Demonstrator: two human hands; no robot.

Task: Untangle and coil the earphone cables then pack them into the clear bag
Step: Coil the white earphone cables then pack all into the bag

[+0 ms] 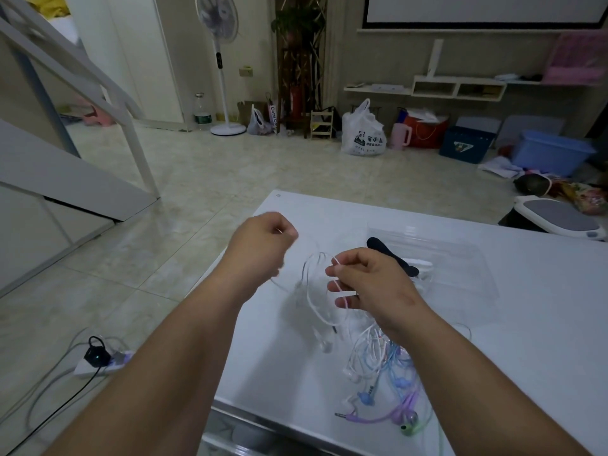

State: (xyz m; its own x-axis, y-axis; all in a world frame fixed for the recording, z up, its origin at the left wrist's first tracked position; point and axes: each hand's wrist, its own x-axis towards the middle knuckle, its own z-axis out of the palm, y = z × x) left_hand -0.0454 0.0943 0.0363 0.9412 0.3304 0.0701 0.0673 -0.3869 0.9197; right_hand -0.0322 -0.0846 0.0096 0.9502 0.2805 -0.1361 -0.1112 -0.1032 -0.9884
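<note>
hands: two, both raised over the left part of the white table (526, 340).
left hand (263, 240): fingers curled, pinching a thin strand of the white earphone cable (309, 297); motion-blurred.
right hand (365, 284): thumb and fingers pinch the same cable, which crosses its fingers in a few turns.
white earphone cable: one; thin and smooth; it hangs in a loop between the hands, with an earbud and a plug dangling just above the table top.
earphone pile (385, 366): on the near part of the table, partly hidden under the right wrist; white, blue, purple and green cables tangled together; the number of sets cannot be told.
clear bag (460, 258): one; flat, crinkled plastic on the far part of the table, beyond the right hand; a black object (385, 250) and something white lie inside.
table: glossy, rectangular.
left of the table: one white power strip (98, 365) on the tiled floor, with a black plug.
</note>
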